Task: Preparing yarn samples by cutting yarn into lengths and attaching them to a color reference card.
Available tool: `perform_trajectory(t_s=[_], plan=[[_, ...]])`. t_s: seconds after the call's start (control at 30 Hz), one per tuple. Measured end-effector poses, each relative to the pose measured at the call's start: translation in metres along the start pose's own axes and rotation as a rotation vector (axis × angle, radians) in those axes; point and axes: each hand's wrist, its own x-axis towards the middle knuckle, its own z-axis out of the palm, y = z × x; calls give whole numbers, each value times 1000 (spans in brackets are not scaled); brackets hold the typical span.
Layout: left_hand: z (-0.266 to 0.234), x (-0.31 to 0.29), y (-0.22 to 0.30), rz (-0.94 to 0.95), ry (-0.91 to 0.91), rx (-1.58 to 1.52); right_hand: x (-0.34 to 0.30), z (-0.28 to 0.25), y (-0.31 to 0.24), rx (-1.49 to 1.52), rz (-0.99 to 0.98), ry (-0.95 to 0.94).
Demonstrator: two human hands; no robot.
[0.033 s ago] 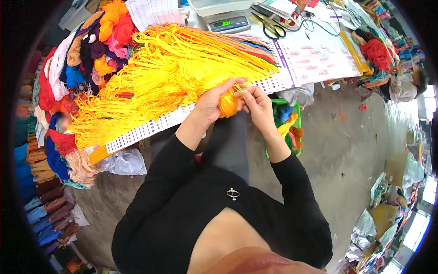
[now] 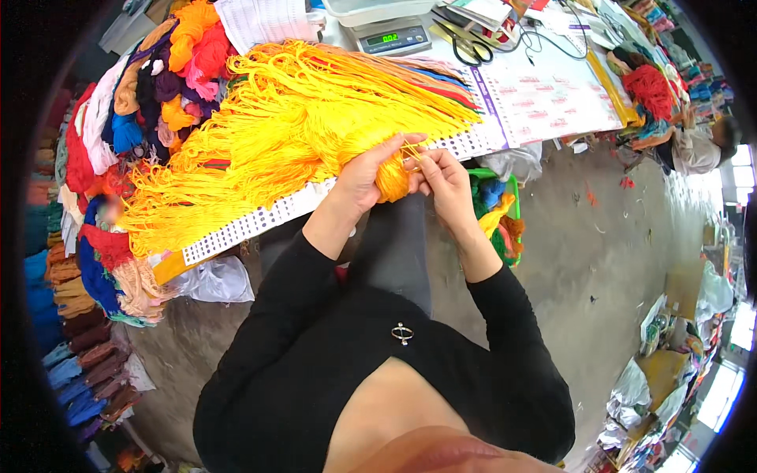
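Observation:
A thick hank of yellow thread [image 2: 389,180] is gripped in my left hand [image 2: 364,175], its end bulging out below the fingers. Close against it, my right hand [image 2: 443,175] pinches a few thin yellow strands between thumb and fingertips. The strands run across the small gap to the fingers of my left hand. Leftward from the hank, a wide spread of loose yellow thread [image 2: 268,118] covers the table. Red, blue and tan threads [image 2: 434,85] show beneath its far right edge. Part of the held hank is hidden by my left palm.
Behind the thread stand a digital scale [image 2: 388,39] bearing a clear tray [image 2: 371,8], and black-handled scissors [image 2: 471,50]. Multicoloured skeins [image 2: 126,130] heap at the left. A green basket [image 2: 516,206] of yarn sits below the table's edge by my right wrist. A printed sheet [image 2: 556,102] lies at right.

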Motion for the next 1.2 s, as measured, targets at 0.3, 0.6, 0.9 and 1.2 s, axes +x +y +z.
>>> perform_trajectory(t_s=[0.3, 0.6, 0.9, 1.2], plan=[[2, 0, -6, 171, 206, 102, -19, 3, -1, 130, 9, 77], [10, -4, -2, 214, 207, 128, -24, 7, 0, 71, -10, 101], [4, -9, 0, 159, 143, 114, -15, -12, -8, 500, -119, 115], [18, -12, -14, 83, 78, 151, -12, 12, 10, -183, -165, 155]])
